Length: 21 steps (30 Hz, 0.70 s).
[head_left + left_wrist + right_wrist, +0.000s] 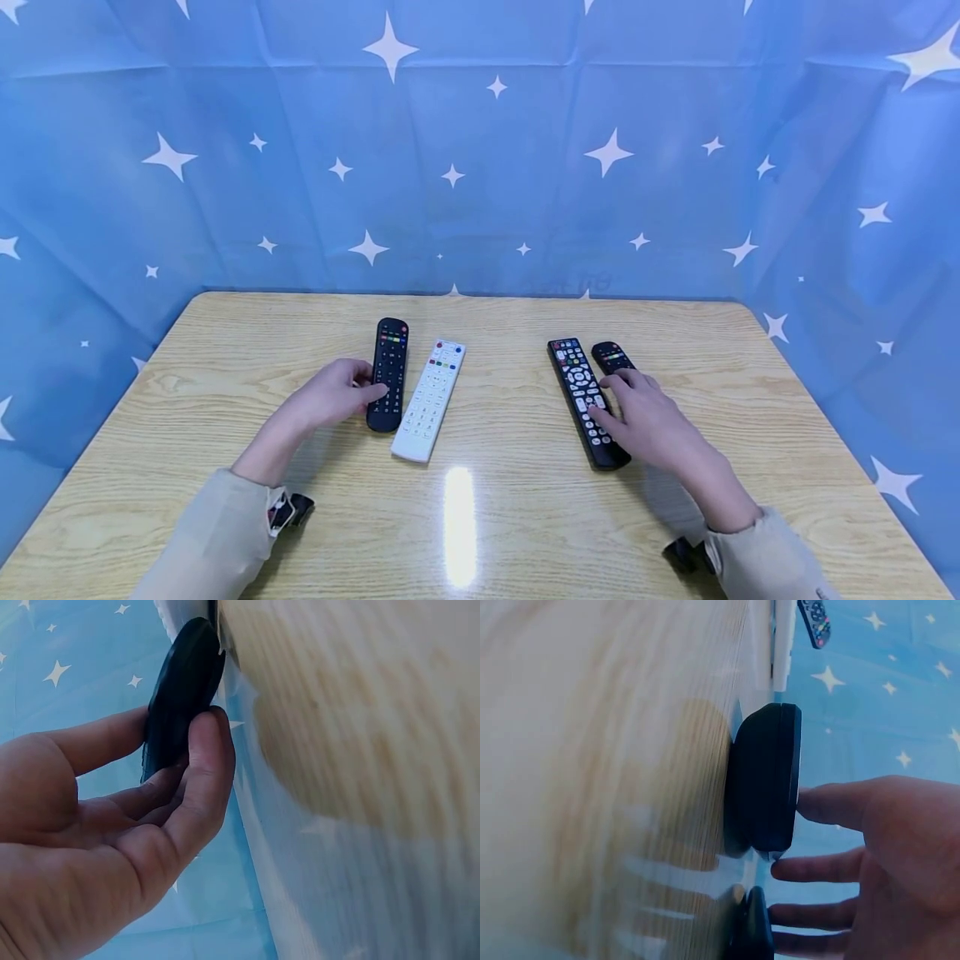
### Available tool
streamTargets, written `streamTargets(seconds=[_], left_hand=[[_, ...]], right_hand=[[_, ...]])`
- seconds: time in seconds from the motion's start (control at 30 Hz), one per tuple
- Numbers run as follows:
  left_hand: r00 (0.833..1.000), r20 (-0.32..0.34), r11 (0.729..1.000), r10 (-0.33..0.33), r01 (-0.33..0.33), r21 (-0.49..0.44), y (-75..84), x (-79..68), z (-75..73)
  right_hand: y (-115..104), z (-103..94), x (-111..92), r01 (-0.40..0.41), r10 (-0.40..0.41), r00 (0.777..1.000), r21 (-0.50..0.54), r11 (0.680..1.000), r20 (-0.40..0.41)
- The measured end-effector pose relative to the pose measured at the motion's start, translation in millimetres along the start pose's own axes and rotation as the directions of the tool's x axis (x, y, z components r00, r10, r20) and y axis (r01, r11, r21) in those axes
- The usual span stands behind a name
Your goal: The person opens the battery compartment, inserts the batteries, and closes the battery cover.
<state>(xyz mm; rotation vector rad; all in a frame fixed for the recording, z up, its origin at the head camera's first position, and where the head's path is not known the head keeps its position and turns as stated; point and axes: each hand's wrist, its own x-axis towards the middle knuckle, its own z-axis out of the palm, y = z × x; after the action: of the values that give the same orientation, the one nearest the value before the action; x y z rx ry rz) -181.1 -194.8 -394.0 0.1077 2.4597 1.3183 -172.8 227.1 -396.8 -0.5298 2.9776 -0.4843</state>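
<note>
My left hand (pixel 333 393) grips a slim black remote control (pixel 390 358), thumb on its button face. In the left wrist view the curled fingers (pixel 206 776) lie against the remote's underside, and it is tilted. Just right of it, a white remote control (pixel 429 402) lies slanted on the table. My right hand (pixel 656 421) is over a larger black remote control (pixel 577 375) with white buttons; the thumb touches its face, and in the right wrist view the other fingers (pixel 817 868) are fairly straight. Beneath that hand, a smaller black remote control (pixel 611 357) is partly hidden.
All the remotes are on a light wood-grain table (pixel 495 350). A blue curtain (pixel 480 208) with white stars hangs behind the table's back edge and along its sides. A bright light reflection shows on the tabletop near the front. Small dark devices (pixel 292 510) sit at both wrists.
</note>
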Motion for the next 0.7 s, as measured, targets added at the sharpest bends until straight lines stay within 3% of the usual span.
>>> streamTargets(seconds=[0.27,0.7], left_hand=[[1.000,0.017,1.000,-0.010,0.010,0.011,-2.0,1.5,-0.3],[0.999,-0.024,0.975,-0.024,0.029,0.220,5.6,0.8,-1.3]], right_hand=[[-4,1.1,0,0.003,-0.003,1.000,-0.035,0.999,-0.001],[-12,4.0,2,0.040,-0.039,0.999,-0.059,0.997,0.006]])
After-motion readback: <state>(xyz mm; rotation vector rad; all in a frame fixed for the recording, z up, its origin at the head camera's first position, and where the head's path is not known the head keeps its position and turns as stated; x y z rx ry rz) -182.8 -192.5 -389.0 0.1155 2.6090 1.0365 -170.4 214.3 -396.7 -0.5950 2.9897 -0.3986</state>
